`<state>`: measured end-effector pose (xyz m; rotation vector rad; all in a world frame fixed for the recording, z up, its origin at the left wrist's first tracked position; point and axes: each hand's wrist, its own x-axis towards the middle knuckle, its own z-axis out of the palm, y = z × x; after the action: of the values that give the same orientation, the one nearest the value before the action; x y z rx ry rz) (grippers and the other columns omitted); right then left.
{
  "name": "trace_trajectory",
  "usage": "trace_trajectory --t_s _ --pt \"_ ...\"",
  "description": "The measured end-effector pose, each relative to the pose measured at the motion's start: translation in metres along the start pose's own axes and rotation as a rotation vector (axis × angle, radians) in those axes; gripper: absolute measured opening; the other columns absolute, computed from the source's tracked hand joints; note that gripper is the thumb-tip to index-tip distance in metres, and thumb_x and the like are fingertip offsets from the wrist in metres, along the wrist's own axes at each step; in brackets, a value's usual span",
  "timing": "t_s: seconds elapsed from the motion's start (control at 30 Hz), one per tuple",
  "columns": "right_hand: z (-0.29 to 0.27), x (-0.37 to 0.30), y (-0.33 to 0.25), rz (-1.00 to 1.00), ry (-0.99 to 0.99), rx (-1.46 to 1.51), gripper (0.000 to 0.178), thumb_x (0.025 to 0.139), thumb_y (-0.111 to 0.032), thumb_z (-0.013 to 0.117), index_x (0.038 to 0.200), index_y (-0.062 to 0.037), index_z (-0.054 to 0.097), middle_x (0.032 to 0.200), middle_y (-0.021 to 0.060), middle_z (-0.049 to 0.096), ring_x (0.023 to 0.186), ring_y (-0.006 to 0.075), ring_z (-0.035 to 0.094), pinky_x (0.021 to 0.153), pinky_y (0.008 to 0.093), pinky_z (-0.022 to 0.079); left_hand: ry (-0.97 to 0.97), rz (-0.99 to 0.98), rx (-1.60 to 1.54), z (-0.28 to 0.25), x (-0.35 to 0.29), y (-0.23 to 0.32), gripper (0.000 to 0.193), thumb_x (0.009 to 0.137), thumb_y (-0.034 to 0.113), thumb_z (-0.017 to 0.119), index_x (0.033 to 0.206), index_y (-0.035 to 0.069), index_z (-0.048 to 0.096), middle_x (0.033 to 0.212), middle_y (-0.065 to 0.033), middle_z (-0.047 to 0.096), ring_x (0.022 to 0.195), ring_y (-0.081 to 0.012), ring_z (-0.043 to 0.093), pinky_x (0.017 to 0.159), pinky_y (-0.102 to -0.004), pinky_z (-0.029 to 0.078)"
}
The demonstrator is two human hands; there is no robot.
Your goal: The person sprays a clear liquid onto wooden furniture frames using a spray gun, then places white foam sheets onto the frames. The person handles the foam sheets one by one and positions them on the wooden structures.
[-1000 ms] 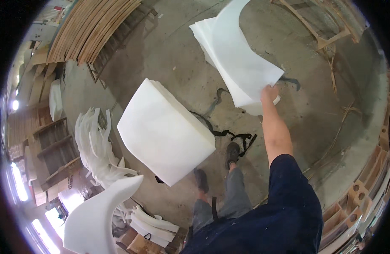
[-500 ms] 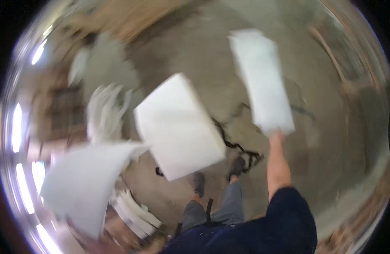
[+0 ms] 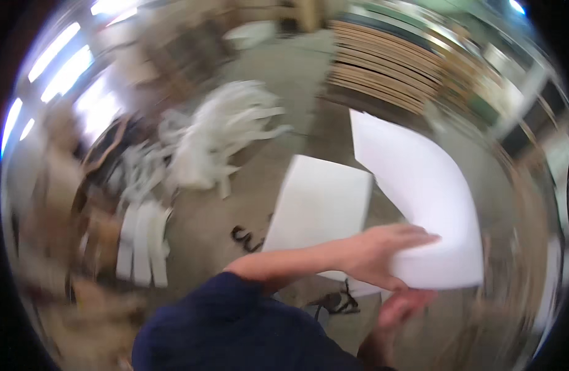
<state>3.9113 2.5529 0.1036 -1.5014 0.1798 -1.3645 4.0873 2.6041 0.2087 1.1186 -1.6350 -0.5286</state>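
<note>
A large white flexible sheet bows upward in front of me on the right. My left hand reaches across from the left, its fingers stretched out over the sheet's near part and its thumb spread toward the near edge. Just below, my right hand is closed at that near edge; it is blurred and partly covered by the sheet. Left of the sheet is a thick white rectangular stack or block, its near end partly hidden behind my left forearm.
A heap of white strips lies on the floor at far left. Nearer are several white flat pieces. Layered brown boards are piled at the far right. Dark straps lie beside the white block.
My view has swung left. The sheet that hung from my right hand is now bowed before me, and my left hand has come across onto it. The separate sheet at lower left no longer shows apart.
</note>
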Motion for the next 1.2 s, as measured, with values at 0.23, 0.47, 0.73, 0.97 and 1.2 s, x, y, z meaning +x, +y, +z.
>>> trace_trajectory --t_s 0.23,0.47,0.73,0.97,1.2 --pt "0.077 -0.081 -0.100 0.156 0.451 -0.316 0.085 0.080 -0.022 0.076 0.142 -0.0001 0.022 0.137 0.0152 0.034 0.126 0.0269 0.035 0.107 0.0420 0.028 -0.501 -0.096 -0.304 0.019 -0.055 0.014 0.094 0.059 0.029 0.091 0.134 -0.001 0.042 0.127 -0.0176 0.054 0.117 -0.0322 0.053 0.098 -0.0431 0.045" --pt "0.118 -0.152 -0.211 0.271 0.826 -0.723 0.069 0.093 -0.038 0.060 0.143 -0.0046 0.027 0.139 0.0203 0.033 0.131 0.0328 0.034 0.107 0.0427 0.032 -0.762 -0.097 -0.596 0.074 -0.084 0.081 0.107 0.056 0.047 0.091 0.131 -0.007 0.038 0.120 -0.0168 0.054 0.109 -0.0272 0.056 0.091 -0.0394 0.047" --pt "0.094 -0.314 -0.274 0.314 1.259 -0.740 0.051 0.098 -0.027 0.047 0.142 -0.0056 0.034 0.136 0.0152 0.046 0.122 0.0264 0.047 0.102 0.0374 0.038 -1.086 0.279 -0.290 0.221 -0.170 0.171 0.087 0.066 0.034 0.082 0.132 -0.005 0.041 0.116 -0.0204 0.057 0.108 -0.0320 0.056 0.094 -0.0414 0.043" --pt "0.037 -0.395 -0.285 0.276 1.436 -0.685 0.058 0.097 -0.038 0.048 0.140 -0.0025 0.034 0.134 0.0197 0.048 0.120 0.0288 0.049 0.099 0.0371 0.041 -1.301 0.282 -0.279 0.308 -0.214 0.206 0.079 0.067 0.032 0.083 0.128 -0.003 0.047 0.115 -0.0176 0.060 0.107 -0.0303 0.057 0.092 -0.0398 0.045" --pt "0.021 -0.431 -0.349 0.356 1.530 -0.602 0.069 0.092 -0.042 0.059 0.142 -0.0020 0.033 0.126 0.0192 0.050 0.113 0.0287 0.051 0.095 0.0357 0.043 -1.376 0.078 -0.486 0.362 -0.253 0.237 0.076 0.072 0.024 0.082 0.132 -0.002 0.043 0.118 -0.0145 0.059 0.108 -0.0238 0.058 0.091 -0.0360 0.047"
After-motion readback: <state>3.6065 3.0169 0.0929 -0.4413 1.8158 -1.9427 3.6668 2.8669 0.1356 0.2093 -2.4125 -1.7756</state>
